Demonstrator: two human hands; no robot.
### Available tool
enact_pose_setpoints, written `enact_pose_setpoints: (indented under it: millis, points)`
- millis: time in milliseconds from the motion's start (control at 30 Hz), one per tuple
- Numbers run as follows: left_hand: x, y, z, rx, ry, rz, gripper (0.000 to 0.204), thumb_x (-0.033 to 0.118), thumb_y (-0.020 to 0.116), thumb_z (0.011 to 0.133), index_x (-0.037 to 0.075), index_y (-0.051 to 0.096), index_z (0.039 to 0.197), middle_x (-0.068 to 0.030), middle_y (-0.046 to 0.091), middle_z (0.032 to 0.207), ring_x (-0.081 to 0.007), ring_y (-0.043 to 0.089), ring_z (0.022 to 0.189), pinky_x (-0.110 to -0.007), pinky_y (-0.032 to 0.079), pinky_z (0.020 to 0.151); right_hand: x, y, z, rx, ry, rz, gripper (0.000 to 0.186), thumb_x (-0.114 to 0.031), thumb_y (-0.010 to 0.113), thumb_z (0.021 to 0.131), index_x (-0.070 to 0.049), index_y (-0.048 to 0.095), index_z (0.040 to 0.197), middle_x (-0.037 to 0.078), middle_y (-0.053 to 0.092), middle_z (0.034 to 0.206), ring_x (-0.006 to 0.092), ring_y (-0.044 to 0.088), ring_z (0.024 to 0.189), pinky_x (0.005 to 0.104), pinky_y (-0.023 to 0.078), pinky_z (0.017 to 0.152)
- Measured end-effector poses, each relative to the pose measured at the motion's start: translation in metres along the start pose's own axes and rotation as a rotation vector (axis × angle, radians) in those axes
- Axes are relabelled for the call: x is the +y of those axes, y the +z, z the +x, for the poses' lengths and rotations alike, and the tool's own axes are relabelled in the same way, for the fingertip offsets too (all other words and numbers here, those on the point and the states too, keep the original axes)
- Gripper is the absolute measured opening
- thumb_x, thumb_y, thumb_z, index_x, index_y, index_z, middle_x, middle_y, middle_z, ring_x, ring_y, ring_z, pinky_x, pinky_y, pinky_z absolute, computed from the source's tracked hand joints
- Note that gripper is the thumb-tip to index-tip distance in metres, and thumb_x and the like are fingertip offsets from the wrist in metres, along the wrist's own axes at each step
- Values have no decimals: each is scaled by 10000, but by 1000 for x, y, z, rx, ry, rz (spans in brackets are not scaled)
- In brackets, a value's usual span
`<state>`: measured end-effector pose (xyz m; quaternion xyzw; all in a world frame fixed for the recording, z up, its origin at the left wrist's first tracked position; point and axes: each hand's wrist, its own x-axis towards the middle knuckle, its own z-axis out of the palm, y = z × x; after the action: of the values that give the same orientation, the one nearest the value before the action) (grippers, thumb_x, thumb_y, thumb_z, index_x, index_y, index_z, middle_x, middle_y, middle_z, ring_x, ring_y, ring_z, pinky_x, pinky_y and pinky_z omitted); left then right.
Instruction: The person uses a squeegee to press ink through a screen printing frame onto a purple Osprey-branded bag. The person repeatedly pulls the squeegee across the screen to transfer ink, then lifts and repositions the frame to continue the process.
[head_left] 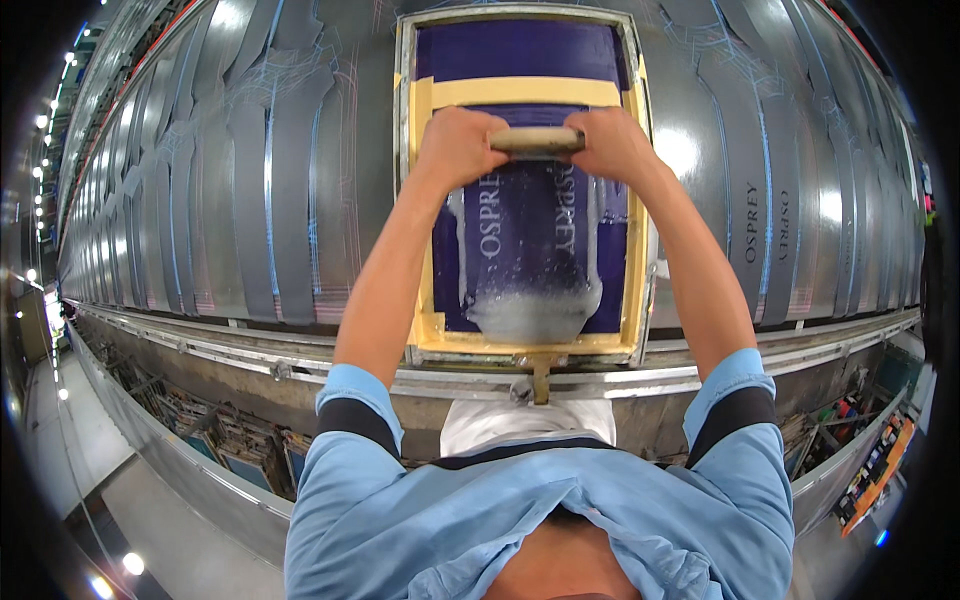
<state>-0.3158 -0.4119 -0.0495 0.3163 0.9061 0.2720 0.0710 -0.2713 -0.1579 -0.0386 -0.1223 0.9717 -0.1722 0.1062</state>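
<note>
Both the left hand [457, 147] and the right hand [612, 145] curl their fingers tight around the wooden-handled squeegee [537, 140] at the far part of the purple-meshed, metal-framed printing screen [520, 50], where even pressure would probably spread the white ink [530, 310] cleanly.

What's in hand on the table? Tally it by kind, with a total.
Hands: 2, left hand and right hand
Squeegee: 1
Screen frame: 1
Total: 4
</note>
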Motion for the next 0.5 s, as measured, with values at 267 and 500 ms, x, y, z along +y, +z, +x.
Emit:
enact_pose_setpoints:
  millis: [267,500]
  points:
    - [81,36,-199,48,159,33,164,224,842,695,184,743,819,31,715,811,-212,649,713,-371,436,719,-88,67,-191,97,-138,148,257,-140,825,712,-108,744,954,110,713,796,340,684,816,463,503,802]
    - [31,1,-72,-2,205,128,204,261,849,701,166,743,847,-31,713,788,-255,673,751,-412,435,757,-37,13,-72,-24,-24,48,197,-255,812,780,-96,745,874,147,735,836,359,718,855,465,556,794]
